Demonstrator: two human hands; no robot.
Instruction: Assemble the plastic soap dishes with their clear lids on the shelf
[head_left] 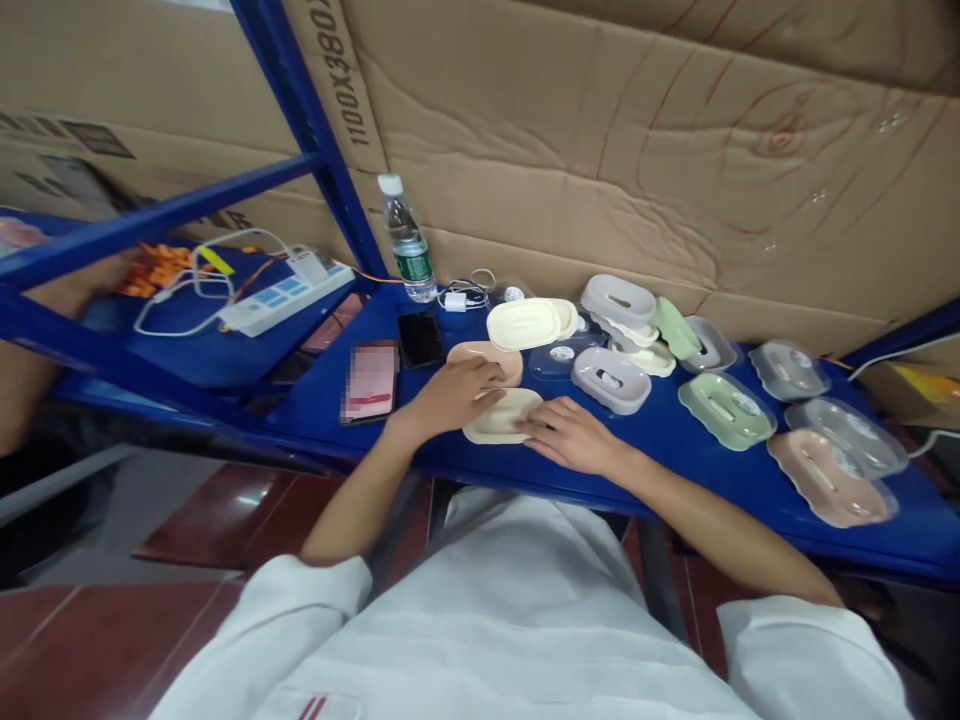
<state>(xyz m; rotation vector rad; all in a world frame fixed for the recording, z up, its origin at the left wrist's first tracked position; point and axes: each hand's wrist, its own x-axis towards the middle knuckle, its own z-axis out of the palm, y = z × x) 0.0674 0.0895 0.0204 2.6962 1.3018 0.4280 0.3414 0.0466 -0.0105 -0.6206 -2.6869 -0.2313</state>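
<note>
A shallow cream dish (495, 422) lies between the two hands, near the front edge of the blue surface (450, 455). The left hand (448, 396) comes in from the dish's left, fingers partly bent; they reach over the near part of a peach dish (484, 358) and down to the cream dish's upper left rim. The right hand (574, 436) is at the dish's right end, its fingers loosely bent and spread a little, the tips at the rim. Whether either hand grips the dish or only touches it, I cannot tell.

Just beyond the peach dish are stacked cream pieces (523, 325). To the right of these, a lilac dish (611, 382) lies beyond the right hand, and a green dish (726, 412) sits farther right. Left of the left hand are a phone with a lit screen (370, 382) and a dark phone (421, 339); a bottle (409, 245) stands behind them.
</note>
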